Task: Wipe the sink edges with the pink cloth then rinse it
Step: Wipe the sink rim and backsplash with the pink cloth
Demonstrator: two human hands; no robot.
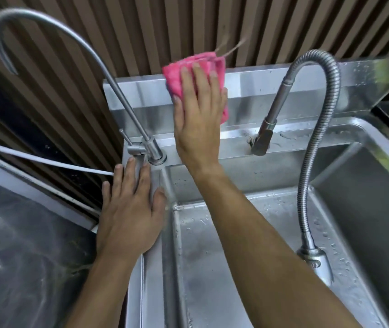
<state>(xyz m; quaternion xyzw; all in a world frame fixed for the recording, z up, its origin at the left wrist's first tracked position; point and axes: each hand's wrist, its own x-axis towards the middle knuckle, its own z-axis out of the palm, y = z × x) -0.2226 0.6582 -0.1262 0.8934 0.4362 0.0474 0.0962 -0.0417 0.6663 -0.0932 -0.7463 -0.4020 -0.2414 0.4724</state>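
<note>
Sink (247, 233) at centre, basin running toward 5 o'clock. Backsplash (259, 91) behind it at 12, slatted wall (141, 31) behind that. Cloth (203, 72) on backsplash top edge, right hand (198, 119) flat over it. Gooseneck tap (70, 67) at 10, base on sink's rear left corner. Left hand (129, 209) flat on left rim at 8, fingertips just before tap base. Hose tap (307, 138) at 2, sprayhead on rear ledge, hose foot on right rim at 4. Counter (23, 256) left of sink at 8. Cord (46, 159) crossing at 9.

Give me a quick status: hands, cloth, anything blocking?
Right hand flat, pressing pink cloth on sink backsplash. Left hand open on left rim. Taps flank the cloth; no water seen running.
</note>
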